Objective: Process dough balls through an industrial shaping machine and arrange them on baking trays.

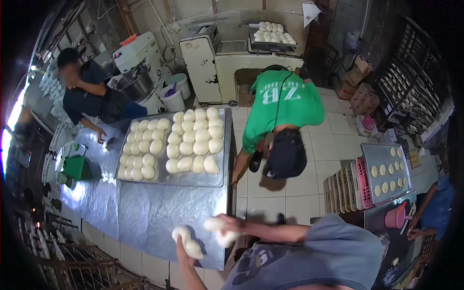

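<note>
At the near edge of the metal table, my left hand (182, 247) cups a short row of smooth, pale dough balls (194, 250) that touch one another. Just to its right, my right hand (232, 224) grips more dough balls (213, 224), one at its fingertips and another below the hand. My right fingers are partly blurred. Farther up the table lies a large metal tray (193, 180) with rows of round dough balls (200, 135) packed side by side. A gap parts its left group from its right group.
A co-worker in a green shirt (285, 104) bends at the table's right side. Another person (92, 92) stands far left beside a mixer bowl (137, 84). A green scale (76, 167) sits on the left. Stacked crates (345, 186) stand right, near a tray of flat dough rounds (382, 151).
</note>
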`<move>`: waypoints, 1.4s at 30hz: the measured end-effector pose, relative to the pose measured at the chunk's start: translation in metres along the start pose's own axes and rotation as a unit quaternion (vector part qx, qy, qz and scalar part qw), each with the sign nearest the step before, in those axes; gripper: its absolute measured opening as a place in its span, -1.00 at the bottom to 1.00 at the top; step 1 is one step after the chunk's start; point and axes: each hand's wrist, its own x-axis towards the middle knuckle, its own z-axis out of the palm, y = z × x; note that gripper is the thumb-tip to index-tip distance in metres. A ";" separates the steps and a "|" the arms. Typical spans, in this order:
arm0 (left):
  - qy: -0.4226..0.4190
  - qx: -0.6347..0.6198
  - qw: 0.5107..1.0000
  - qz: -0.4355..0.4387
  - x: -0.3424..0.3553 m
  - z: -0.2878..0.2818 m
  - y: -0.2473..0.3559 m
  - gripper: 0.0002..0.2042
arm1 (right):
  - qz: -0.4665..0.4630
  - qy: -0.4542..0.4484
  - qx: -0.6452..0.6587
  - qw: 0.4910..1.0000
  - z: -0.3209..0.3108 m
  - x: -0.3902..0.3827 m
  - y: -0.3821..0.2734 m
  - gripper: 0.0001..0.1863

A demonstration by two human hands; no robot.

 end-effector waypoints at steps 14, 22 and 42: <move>0.091 -0.066 0.984 0.137 0.081 0.214 -0.110 -0.30 | 0.020 0.058 -0.326 0.943 -0.144 -0.089 -0.036 -0.29; 0.253 -0.048 0.960 0.112 0.112 0.209 -0.091 -0.51 | 0.233 0.133 -0.211 0.940 -0.241 -0.173 0.004 -0.44; 0.364 -0.033 0.929 0.066 0.109 0.135 -0.099 -0.61 | 0.379 0.439 -0.344 0.738 -0.292 -0.332 0.081 -0.51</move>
